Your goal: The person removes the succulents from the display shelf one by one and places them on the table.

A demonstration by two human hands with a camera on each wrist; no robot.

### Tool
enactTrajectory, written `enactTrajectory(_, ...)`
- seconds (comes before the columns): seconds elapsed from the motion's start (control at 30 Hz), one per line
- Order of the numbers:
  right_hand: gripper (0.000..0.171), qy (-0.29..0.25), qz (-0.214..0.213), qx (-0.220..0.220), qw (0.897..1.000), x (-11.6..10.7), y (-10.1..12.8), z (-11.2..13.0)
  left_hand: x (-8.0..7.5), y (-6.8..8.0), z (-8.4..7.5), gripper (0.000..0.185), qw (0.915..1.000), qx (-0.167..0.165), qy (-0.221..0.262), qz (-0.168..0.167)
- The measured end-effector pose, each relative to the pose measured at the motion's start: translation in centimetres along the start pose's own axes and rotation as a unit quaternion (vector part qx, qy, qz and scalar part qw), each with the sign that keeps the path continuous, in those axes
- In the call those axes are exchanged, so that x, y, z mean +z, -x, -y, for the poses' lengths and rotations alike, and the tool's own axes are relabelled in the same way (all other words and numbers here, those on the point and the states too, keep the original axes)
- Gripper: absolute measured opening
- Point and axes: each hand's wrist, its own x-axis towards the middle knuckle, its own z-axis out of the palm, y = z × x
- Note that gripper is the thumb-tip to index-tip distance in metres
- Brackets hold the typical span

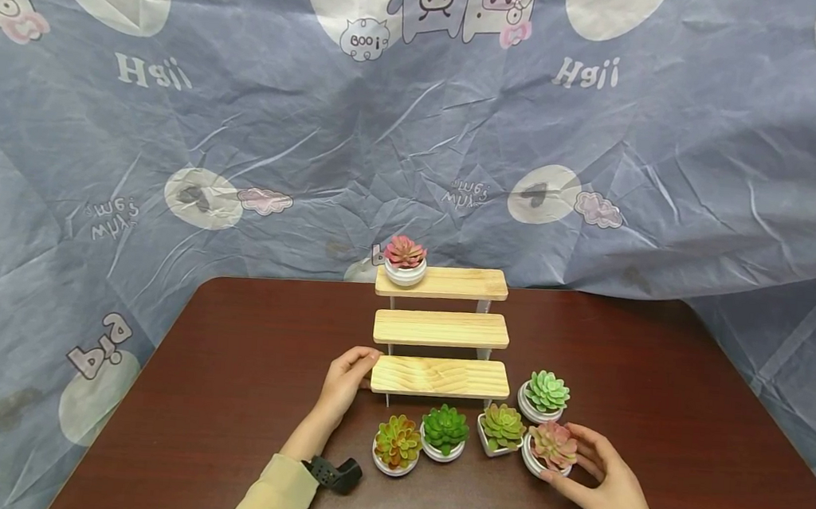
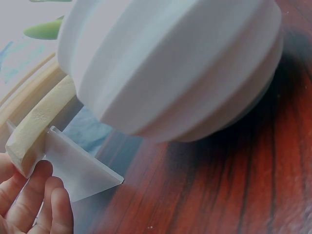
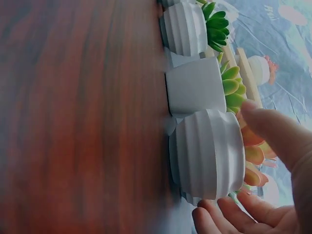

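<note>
Nearest the person, the right hand [image 1: 602, 481] curls round the pink succulent pot [image 1: 551, 449], thumb on one side and fingers wrapped about the ribbed white wall, as the right wrist view shows. The pot stands on the tabletop [image 1: 691, 405] at the right end of the loose row, just beside the square-potted plant [image 1: 501, 430]. To lift it well, the person would likely keep the grip low on the pot wall, clear of the leaves, and raise it straight up so that it does not knock its neighbours.

The left hand [image 1: 346, 377] holds the left end of the bottom step [image 1: 440, 376] of the wooden stand [image 1: 441, 329], fingers bent over its edge, which should steady the stand.

Counted: five potted succulents stand on the tabletop, the pink one among them. Farther back, one reddish succulent [image 1: 404, 260] sits on the top step's left end. The stand has three steps.
</note>
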Motion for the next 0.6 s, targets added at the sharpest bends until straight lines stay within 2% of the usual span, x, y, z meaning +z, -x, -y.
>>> enactTrajectory(0.17, 0.073, 0.003, -0.011, -0.007, 1.000, 0.0, -0.2, 0.4, 0.0, 0.0, 0.0, 0.023, 1.0000, -0.002, 0.001, -0.002)
enactTrajectory(0.33, 0.072, -0.011, -0.021, -0.037, 0.999, 0.0, -0.6, 0.7, 0.1, 0.0, -0.1, 0.023, 1.0000, 0.000, -0.003, -0.005)
enactTrajectory(0.5, 0.071, -0.017, -0.028, -0.046, 0.998, -0.1, -1.0, 1.3, 0.0, -0.1, 0.0, 0.024, 1.0000, -0.001, -0.004, -0.004)
enactTrajectory(0.6, 0.069, -0.018, -0.030, -0.054, 0.998, -0.1, -1.2, 1.7, -0.2, -0.5, 1.0, 0.023, 1.0000, -0.005, 0.005, -0.003)
